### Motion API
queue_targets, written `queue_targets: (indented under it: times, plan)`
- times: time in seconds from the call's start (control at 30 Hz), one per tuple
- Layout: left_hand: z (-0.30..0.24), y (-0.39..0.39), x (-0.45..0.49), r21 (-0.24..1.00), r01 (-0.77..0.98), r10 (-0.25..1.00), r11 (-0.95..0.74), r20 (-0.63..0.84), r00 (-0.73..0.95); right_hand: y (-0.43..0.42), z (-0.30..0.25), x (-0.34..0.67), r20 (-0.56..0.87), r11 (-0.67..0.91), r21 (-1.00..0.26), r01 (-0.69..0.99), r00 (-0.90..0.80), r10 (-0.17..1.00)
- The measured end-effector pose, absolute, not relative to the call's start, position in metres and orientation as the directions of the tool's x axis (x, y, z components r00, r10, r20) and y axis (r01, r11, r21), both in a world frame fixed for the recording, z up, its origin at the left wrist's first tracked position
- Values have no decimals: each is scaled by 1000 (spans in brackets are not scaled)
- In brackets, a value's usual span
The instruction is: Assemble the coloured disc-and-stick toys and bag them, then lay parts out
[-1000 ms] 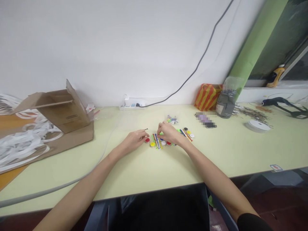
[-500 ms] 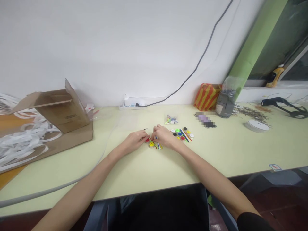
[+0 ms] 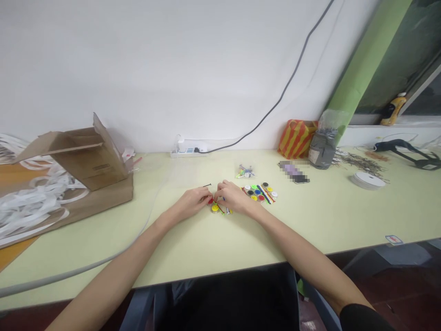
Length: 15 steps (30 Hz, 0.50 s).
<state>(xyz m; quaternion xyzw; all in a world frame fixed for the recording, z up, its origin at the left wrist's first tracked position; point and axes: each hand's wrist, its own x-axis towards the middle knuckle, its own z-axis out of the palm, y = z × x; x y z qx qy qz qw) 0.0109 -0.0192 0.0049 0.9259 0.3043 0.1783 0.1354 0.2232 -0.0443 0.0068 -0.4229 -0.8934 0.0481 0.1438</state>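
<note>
My left hand rests on the table with its fingers closed at the edge of a small red round piece. Close beside it, my right hand has its fingertips pinched together over thin coloured strips. What the right fingers hold is too small to tell. Just below the fingertips lies a yellow round piece with a clear base. A thin black strip sticks out beyond the left fingers. To the right of my right hand, several coloured round pieces lie among more coloured strips.
A small clear bag of coloured parts lies behind the hands. On the left stands an open cardboard box by white ribbon. A power strip, striped bag, phone and white reel are farther off.
My right hand has shifted slightly left, and its fingertips are nearer the left hand. The yellow round piece has moved a little left and down. A red strip at the fingertips no longer shows.
</note>
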Motion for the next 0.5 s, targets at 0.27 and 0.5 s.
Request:
queue_targets:
  times: [0.27,0.5]
  plan:
    - [4,-18,12,370,506,608,-780,251,754,-46,8,222,206,651,-211,729,-618,759]
    - [1,-17,11,374,514,622,-772,279,732,-38,6,231,292,617,-161,771,-560,776]
